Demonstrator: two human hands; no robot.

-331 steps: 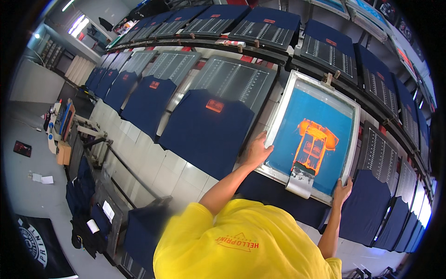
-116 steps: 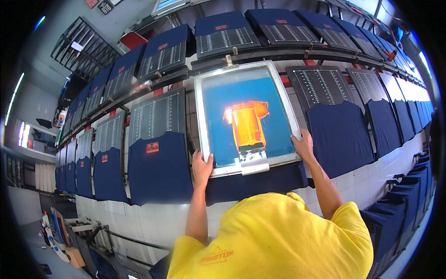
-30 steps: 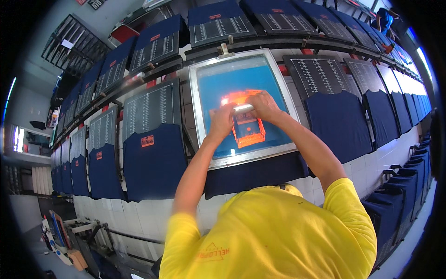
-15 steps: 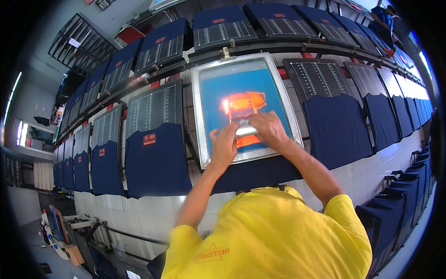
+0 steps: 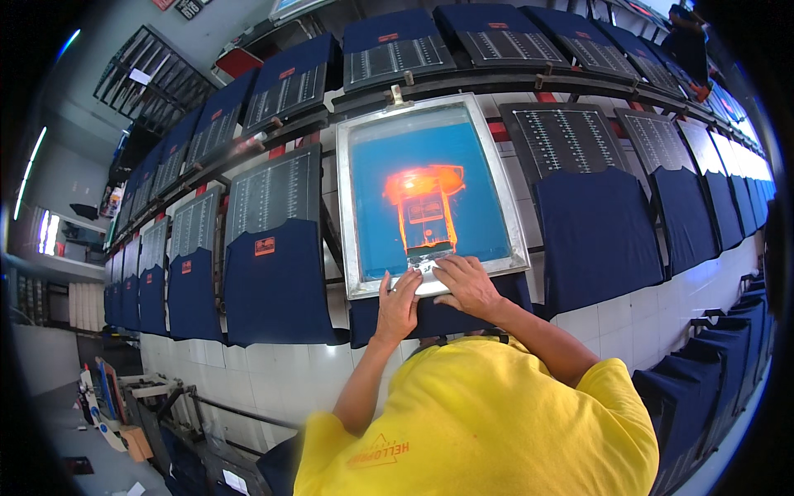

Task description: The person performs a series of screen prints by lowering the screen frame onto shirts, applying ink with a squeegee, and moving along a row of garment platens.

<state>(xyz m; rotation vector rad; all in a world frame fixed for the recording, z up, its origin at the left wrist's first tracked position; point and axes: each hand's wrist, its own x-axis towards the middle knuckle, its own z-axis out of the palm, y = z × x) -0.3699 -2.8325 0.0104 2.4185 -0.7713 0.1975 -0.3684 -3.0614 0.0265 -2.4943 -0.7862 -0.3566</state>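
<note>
Both hands sat at the near edge of the metal-framed printing screen with blue mesh. Left hand lay palm down, fingers nearly straight and close together, tips on the grey squeegee blade at the frame's near rail. Right hand lay beside it, fingers slightly spread and curved, pressing the same blade from the right; the two hands almost touched. Neither hand was wrapped fully around anything; both pressed flat.

The screen lay flat on the long tiled table, roughly at centre, over a dark navy garment whose hem showed under the near rail. Mesh was smooth, glossy blue, with an orange ink patch in its middle, shaped like a wide cap over a rectangle. Frame was pale, dull aluminium, rectangular, with a small clamp at the far edge.

Left and right, more navy garments lay on dark ruled platens, in rows running both ways. The person wore a yellow shirt.
</note>
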